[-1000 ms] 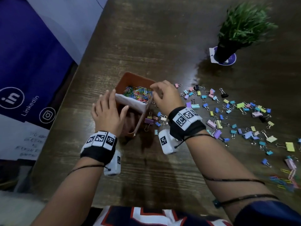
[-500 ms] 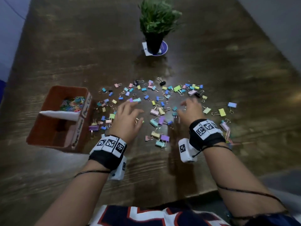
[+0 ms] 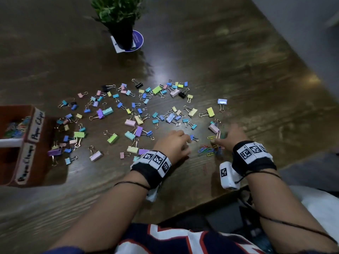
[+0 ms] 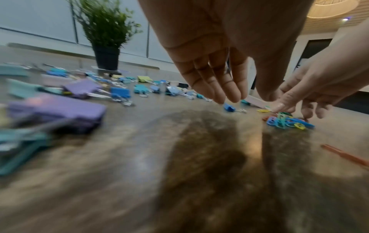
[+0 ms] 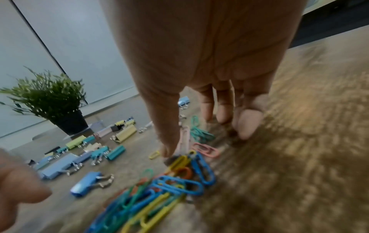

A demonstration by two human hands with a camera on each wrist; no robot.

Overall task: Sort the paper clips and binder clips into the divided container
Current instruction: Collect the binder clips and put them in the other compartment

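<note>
A small heap of coloured paper clips (image 3: 209,150) lies near the table's front edge. My right hand (image 3: 222,139) is spread over it, thumb tip touching the heap (image 5: 159,186) and the straight fingers (image 5: 247,129) down on the wood beyond it, holding nothing. My left hand (image 3: 185,139) hovers just left of the heap with relaxed, empty fingers (image 4: 219,93), beside a small blue binder clip (image 3: 192,138). Many pastel binder clips (image 3: 135,121) are scattered across the table's middle. The brown divided container (image 3: 27,143) sits at the far left, with paper clips in its far compartment.
A potted plant (image 3: 119,21) on a round coaster stands at the back of the dark wooden table (image 3: 238,70). The table's front edge (image 3: 201,208) runs close under my wrists. A pale pink binder clip (image 3: 213,128) lies just beyond the right hand.
Both hands have left the container and moved right across the binder clips. The right hand has come down on the paper clip heap, and the left hand has followed beside it.
</note>
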